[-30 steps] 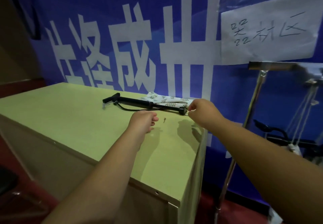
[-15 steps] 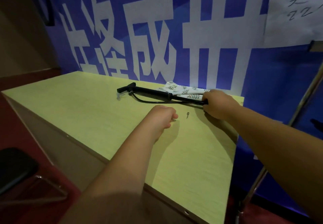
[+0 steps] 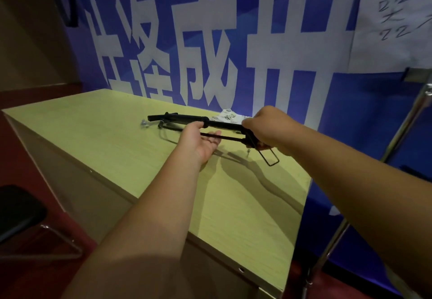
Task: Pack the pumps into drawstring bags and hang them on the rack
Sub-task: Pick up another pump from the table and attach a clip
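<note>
— Black hand pump (image 3: 177, 121), is that lying on the worktop (image 3: 112, 154)?

— No, it's held just above it, running along the far edge toward the far right corner. Its shadow falls on the pale wood underneath. The T-handle points toward the left end and the base toward the right.

— Who's got which part?

— The left hand (image 3: 201, 142) is palm up under the barrel, about midway, with its fingers curled round it and the thin hose crossing the palm. The right hand (image 3: 264, 128) is closed round the base end, knuckles up. The wire foot loop (image 3: 271, 159) sticks out below it toward the near edge.

— And the bag?

— The drawstring bag (image 3: 230, 117), white with a leaf print, lies flat at the far edge right behind the pump, partly hidden by the right hand. I can't tell whether the pump touches it.

— Anything else up there?

— A small metal screw (image 3: 249, 151) on the wood just below the pump's base. A chrome rack post (image 3: 411, 121) stands off the right end, against the blue banner (image 3: 350, 116).
</note>
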A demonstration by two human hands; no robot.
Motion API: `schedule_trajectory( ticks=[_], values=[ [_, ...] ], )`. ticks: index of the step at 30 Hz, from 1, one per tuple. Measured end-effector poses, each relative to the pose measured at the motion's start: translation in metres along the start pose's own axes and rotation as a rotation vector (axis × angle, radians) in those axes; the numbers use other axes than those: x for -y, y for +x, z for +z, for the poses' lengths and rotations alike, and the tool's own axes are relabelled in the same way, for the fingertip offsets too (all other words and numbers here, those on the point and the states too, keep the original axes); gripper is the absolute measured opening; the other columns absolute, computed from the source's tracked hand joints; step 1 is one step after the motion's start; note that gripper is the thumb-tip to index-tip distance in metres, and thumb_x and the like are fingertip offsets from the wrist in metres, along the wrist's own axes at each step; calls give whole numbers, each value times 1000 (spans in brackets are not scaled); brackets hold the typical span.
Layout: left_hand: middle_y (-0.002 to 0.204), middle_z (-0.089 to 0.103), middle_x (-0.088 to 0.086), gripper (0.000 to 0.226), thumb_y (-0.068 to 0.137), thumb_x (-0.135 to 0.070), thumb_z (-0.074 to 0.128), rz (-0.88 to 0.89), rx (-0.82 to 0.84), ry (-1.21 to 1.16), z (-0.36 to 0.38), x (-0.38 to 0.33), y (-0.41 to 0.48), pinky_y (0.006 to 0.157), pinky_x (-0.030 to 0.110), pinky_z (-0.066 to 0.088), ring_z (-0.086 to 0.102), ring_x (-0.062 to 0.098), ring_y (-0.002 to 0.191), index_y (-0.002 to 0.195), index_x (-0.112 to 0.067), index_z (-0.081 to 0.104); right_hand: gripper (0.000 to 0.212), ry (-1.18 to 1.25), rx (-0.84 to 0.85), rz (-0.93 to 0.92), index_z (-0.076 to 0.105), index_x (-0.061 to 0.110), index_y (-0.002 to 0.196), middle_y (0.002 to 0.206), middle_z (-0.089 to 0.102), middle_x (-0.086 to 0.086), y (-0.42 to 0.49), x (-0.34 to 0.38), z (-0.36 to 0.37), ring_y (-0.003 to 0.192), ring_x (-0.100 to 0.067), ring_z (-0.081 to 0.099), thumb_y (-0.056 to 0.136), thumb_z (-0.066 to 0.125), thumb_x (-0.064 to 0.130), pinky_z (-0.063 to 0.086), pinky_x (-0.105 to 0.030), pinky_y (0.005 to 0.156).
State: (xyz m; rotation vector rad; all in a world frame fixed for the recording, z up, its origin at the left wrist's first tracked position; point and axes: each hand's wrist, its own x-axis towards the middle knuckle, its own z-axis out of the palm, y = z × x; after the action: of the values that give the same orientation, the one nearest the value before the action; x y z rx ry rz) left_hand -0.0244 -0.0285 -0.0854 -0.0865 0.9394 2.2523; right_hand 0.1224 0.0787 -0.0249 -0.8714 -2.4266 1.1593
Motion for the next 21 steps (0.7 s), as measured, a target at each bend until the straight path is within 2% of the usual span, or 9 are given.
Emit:
schedule_trajectory(
  ticks=[2,4,7,10,14,16,18,21],
  values=[
    [132,61,28,26,109,-16,51,66,-16,-55,-3,-7,0,98,42,59,69,33,103,128,2,55,15,115,15,52,63,8,110,96,79,-15,-15,0,1,82,-25,83,111,61,23,65,-32,68],
    [130,63,27,28,111,-18,49,102,-26,-73,-4,-13,-4,98,44,61,72,37,107,131,1,53,14,212,41,89,62,7,111,97,80,-16,-28,-3,0,79,-24,83,111,61,22,64,-30,62],
    [125,68,22,32,111,-27,52,142,-19,17,-6,-21,-16,95,46,62,74,36,109,133,-4,57,20,358,131,116,66,2,114,96,82,-19,-47,-13,-3,81,-26,84,112,59,20,63,-36,73],
    [121,75,14,30,109,-32,57,213,-7,159,3,-34,-35,92,47,64,76,30,108,130,-11,64,23,462,198,102,66,2,120,105,82,-20,-70,-23,-12,91,-30,84,113,57,21,65,-44,88],
    [124,76,14,29,108,-30,60,334,46,253,31,-45,-68,87,46,66,79,27,104,128,-11,66,26,571,301,78,71,1,123,117,80,-21,-105,-36,-29,104,-32,81,115,53,19,63,-42,84],
    [122,76,12,31,108,-33,60,372,81,298,44,-45,-83,83,44,66,79,26,101,128,-10,68,30,535,356,44,73,-1,123,117,80,-20,-119,-47,-36,105,-30,80,115,49,15,60,-40,80],
    [120,77,11,34,108,-36,60,392,122,320,55,-41,-99,86,46,66,79,27,103,127,-9,69,30,462,403,-3,73,-2,126,119,78,-21,-134,-61,-46,100,-27,76,115,48,12,58,-38,78],
    [123,77,7,32,109,-35,58,404,174,367,67,-30,-122,90,48,64,79,26,105,129,-11,66,29,337,484,-47,70,2,129,120,76,-20,-155,-83,-62,98,-23,71,114,53,20,55,-38,85]
  ],
)
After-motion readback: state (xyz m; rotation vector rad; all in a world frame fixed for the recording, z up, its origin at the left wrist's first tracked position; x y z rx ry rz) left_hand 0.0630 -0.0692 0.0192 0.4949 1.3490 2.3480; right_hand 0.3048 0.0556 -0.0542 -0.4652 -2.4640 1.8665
